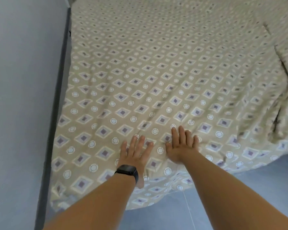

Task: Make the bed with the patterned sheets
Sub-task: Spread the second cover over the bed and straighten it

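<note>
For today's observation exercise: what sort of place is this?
Most likely a bedroom: a bed covered by a patterned sheet, pushed against a plain wall, with a tiled floor beside it.

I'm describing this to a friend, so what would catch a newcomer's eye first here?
First, the patterned sheet, beige with diamonds and circles, filling the bed. Next, the left hand and right hand pressed flat, side by side, near its front edge. Then the rumpled folds at the right edge.

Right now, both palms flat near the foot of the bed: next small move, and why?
Probably sweep the right hand rightward across the patterned sheet: it lies fairly flat ahead of the left hand, but folds bunch near the bed's right edge.
</note>
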`<state>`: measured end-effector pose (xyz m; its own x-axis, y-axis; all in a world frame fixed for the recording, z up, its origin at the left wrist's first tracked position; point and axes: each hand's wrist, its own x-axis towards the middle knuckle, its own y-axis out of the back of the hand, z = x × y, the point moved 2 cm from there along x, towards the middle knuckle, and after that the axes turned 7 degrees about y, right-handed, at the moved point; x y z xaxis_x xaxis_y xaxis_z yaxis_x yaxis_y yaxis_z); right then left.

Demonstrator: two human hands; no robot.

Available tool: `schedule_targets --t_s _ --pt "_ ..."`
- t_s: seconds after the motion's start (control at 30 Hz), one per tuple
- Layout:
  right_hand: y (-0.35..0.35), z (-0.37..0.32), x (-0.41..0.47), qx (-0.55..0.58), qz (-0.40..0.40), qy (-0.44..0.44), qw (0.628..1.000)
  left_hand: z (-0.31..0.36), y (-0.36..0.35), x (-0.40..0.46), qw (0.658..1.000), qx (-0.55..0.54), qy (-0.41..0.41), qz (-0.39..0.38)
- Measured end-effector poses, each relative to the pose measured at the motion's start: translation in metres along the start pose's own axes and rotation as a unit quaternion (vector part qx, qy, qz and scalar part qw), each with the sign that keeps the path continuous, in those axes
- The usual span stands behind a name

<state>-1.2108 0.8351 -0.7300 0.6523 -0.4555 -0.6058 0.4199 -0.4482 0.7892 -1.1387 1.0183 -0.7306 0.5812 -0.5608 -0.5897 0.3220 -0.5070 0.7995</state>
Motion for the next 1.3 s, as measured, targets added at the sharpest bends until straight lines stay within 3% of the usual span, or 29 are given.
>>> schedule_targets --t_s 0.33,0.83,0.97,1.07,1.2,1.3 --pt "0.014 -0.003 0.001 0.027 -0.093 0.008 0.995 0.007 0.023 0.004 0.987 0.069 0.052 -0.135" --pt "0.018 -0.003 0.004 0.046 -0.171 0.024 0.984 0.013 0.036 0.005 0.982 0.088 0.056 -0.158" --pt "0.022 0.005 -0.004 0.031 -0.145 0.086 0.985 0.023 0.041 0.004 0.973 0.098 0.111 -0.178" --pt "0.018 0.031 -0.022 -0.007 -0.076 0.192 0.979 0.041 0.041 -0.016 0.960 0.067 0.190 -0.193" --pt "0.019 0.064 -0.047 -0.117 -0.190 0.303 0.926 0.099 0.048 -0.049 0.895 -0.005 0.315 -0.316" --pt "0.059 0.078 -0.034 -0.013 -0.224 0.349 0.910 0.140 0.081 -0.039 0.880 -0.031 0.321 -0.349"
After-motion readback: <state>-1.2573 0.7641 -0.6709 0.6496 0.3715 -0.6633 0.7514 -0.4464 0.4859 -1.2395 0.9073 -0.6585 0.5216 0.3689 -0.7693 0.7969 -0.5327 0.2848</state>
